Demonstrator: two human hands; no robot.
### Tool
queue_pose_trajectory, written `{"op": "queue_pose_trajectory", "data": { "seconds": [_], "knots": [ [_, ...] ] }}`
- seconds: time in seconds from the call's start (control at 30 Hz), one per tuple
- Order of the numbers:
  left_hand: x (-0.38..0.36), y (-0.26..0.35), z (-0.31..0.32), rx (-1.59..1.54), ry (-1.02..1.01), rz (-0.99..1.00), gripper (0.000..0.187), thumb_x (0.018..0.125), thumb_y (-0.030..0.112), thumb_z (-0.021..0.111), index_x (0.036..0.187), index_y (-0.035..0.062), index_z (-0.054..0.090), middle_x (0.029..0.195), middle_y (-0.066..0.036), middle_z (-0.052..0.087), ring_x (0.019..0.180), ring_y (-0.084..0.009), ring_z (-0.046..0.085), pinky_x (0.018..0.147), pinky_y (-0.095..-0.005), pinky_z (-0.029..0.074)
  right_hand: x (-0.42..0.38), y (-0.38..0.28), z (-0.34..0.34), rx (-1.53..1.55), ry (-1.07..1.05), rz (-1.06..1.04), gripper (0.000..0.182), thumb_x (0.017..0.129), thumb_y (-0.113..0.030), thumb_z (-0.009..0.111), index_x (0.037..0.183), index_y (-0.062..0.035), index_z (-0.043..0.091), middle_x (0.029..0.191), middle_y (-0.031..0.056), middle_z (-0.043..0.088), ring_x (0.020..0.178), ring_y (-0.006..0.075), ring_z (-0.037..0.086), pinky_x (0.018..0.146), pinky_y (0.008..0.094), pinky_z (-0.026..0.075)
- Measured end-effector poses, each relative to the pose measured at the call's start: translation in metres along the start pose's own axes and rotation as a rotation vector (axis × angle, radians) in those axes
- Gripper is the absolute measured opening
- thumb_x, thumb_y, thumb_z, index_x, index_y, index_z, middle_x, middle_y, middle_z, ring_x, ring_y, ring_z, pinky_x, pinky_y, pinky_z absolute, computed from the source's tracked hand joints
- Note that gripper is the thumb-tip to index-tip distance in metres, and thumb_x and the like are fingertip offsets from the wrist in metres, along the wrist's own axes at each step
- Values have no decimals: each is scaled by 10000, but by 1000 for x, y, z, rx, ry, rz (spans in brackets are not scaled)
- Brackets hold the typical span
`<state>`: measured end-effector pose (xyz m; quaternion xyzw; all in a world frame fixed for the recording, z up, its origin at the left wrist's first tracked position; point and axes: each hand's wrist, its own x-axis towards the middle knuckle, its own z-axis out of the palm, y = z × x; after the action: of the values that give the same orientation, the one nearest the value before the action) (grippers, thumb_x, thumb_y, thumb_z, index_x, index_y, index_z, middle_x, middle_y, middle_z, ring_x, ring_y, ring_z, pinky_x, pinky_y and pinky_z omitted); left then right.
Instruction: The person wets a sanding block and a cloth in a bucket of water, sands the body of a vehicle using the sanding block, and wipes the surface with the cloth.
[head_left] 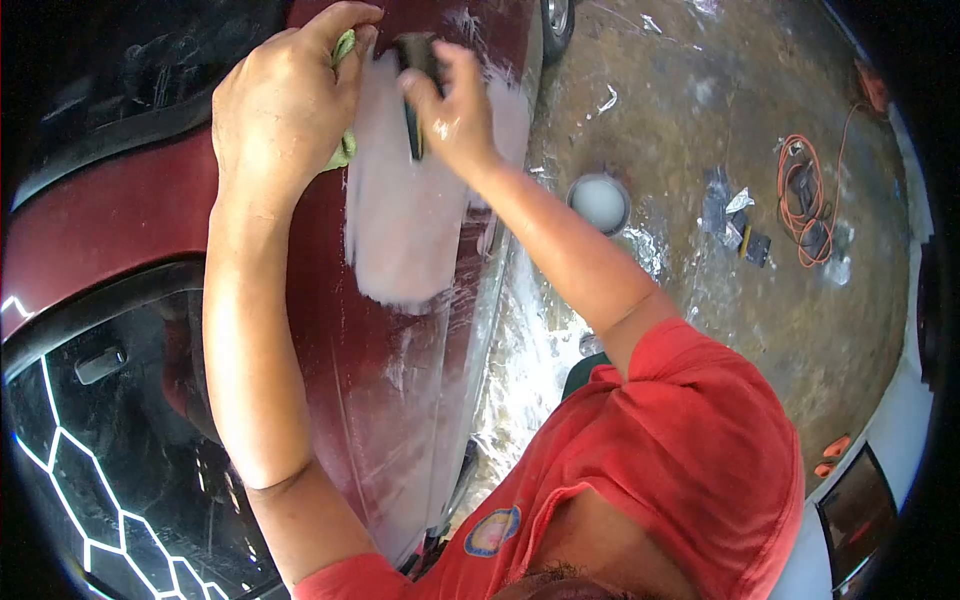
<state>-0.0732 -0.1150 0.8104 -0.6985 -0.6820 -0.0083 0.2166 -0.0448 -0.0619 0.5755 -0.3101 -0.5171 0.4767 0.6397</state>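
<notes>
My left hand (280,105) is closed around a light green cloth (344,150) and rests on the dark red car body at its upper edge. Parts of the cloth stick out beside the thumb and under the palm. In my right hand (457,118) is a dark sanding block (418,60), pressed against a pale filler patch (405,240) on the car panel (325,330). Its fingers are slightly blurred and look wet. The face of the block against the panel is hidden. Whitish smears surround the patch and run down the panel.
A bucket of cloudy water (600,203) stands on the wet concrete floor (680,120). Further right lie dark sandpaper pieces (756,246) and a coiled orange hose or cord (783,190). Orange sandals (832,455) lie near a white vehicle (880,440). Car windows (120,460) are at left.
</notes>
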Motion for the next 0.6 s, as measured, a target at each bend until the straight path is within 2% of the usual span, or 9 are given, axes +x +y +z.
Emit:
{"op": "queue_pose_trajectory", "data": {
  "seconds": [0.03, 0.07, 0.17, 0.23, 0.27, 0.37, 0.5, 0.57, 0.6],
  "knots": [
    [-1, 0, 1, 9, 12, 15, 248, 1004, 349, 624, 1219, 282, 729, 910, -104, 756, 869, -327, 740, 758, -427, 577, 9, 7, 3, 117, 33, 222, 563, 921, -345, 753, 1301, 12, 540, 1223, 264, 631, 1135, 424, 620, 943, 490, 506],
    [-4, 0, 1, 11, 6, 19, 248, 1004, 347, 625, 1220, 281, 729, 915, -104, 756, 874, -326, 740, 762, -424, 578, 10, -4, 4, 70, 66, 282, 527, 924, -294, 745, 1298, 9, 530, 1202, 269, 632, 1117, 445, 613, 948, 498, 494],
    [0, 0, 0, -8, -17, -10, 249, 1003, 342, 630, 1222, 277, 728, 930, -104, 758, 885, -322, 740, 773, -417, 579, -51, -56, 11, 10, 25, 68, 533, 917, -275, 758, 1307, -1, 519, 1203, 264, 624, 1097, 443, 607, 949, 516, 496],
    [0, 4, -3, -57, -89, -102, 250, 1001, 341, 633, 1222, 275, 728, 944, -104, 759, 892, -320, 740, 779, -415, 579, -91, -84, -4, -21, -145, -288, 540, 907, -265, 769, 1313, -20, 512, 1218, 244, 618, 1109, 431, 598, 919, 531, 513],
    [-2, 4, -2, -49, -71, -83, 249, 1000, 342, 635, 1221, 273, 728, 945, -103, 758, 889, -317, 740, 775, -415, 579, -91, -72, -7, 1, -211, -329, 564, 896, -304, 780, 1319, -34, 524, 1238, 228, 610, 1136, 426, 586, 931, 535, 510],
    [-3, 2, -2, -16, -11, -20, 247, 997, 340, 641, 1216, 267, 728, 943, -99, 755, 877, -310, 740, 763, -414, 577, -47, -28, -7, -156, -132, -259, 564, 909, -318, 763, 1324, -17, 527, 1209, 219, 622, 1137, 426, 584, 943, 524, 506],
    [-7, 2, -2, -6, 4, 15, 236, 996, 320, 649, 1209, 256, 729, 915, -98, 740, 849, -312, 730, 751, -419, 573, 50, 93, -17, -6, 102, 272, 558, 918, -355, 735, 1289, 29, 572, 1228, 244, 651, 1142, 420, 616, 969, 476, 499],
    [-4, 1, -3, -5, 22, 21, 229, 996, 311, 652, 1202, 249, 730, 897, -98, 729, 838, -315, 723, 749, -423, 570, 58, 137, -61, -32, -158, 401, 563, 928, -386, 718, 1275, 41, 597, 1267, 266, 658, 1176, 409, 628, 1007, 458, 480],
    [-5, 1, -2, -9, 26, 21, 225, 996, 308, 652, 1197, 245, 731, 888, -98, 723, 834, -317, 720, 749, -426, 569, 48, 132, -95, -182, -247, 397, 569, 939, -399, 701, 1280, 45, 598, 1269, 272, 660, 1186, 405, 632, 1015, 454, 477]
  ]
}}
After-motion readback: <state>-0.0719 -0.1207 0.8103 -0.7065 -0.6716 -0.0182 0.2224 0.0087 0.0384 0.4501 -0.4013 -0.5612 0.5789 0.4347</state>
